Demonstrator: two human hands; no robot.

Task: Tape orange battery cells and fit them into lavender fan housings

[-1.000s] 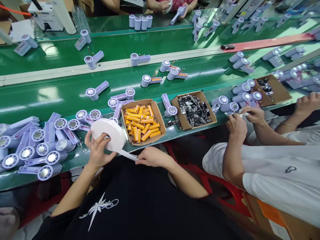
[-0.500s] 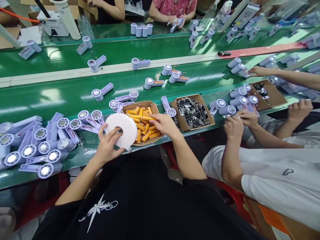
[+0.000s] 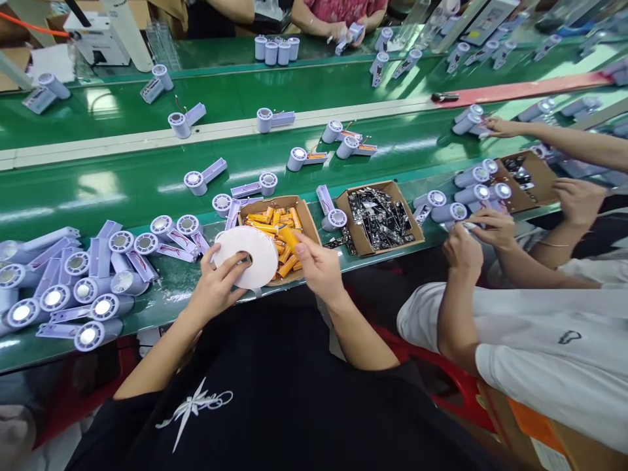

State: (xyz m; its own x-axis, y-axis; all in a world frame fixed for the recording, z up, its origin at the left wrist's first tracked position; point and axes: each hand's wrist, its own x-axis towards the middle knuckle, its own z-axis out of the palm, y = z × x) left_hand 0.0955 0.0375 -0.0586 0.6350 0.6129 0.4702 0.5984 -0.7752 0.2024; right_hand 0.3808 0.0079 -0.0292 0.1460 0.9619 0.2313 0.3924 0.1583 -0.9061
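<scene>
My left hand (image 3: 220, 275) grips a wide roll of white tape (image 3: 260, 252), with fingers at its centre hole. A short loose end of tape hangs from the roll's lower edge. Between the thumb and fingers of my right hand (image 3: 321, 268) is an orange cylindrical battery (image 3: 289, 238), tilted, just above a cardboard box (image 3: 310, 219). More orange batteries (image 3: 287, 267) fill that box, which the roll partly covers. Several pale purple fan housings (image 3: 105, 305) with round heads and open handles lie heaped left of my left hand.
Right of the batteries stands a cardboard box of black circuit boards (image 3: 380, 219). Fan housings (image 3: 297, 159) ride on the green conveyor belt (image 3: 245, 157) ahead. A co-worker's hands (image 3: 471, 242) work close on my right, and another person (image 3: 338, 19) sits across the line.
My right hand has lifted a battery out of the pile and drawn it towards me. The tape roll in my left hand has shifted slightly right. Some housings on the near belt have moved right.
</scene>
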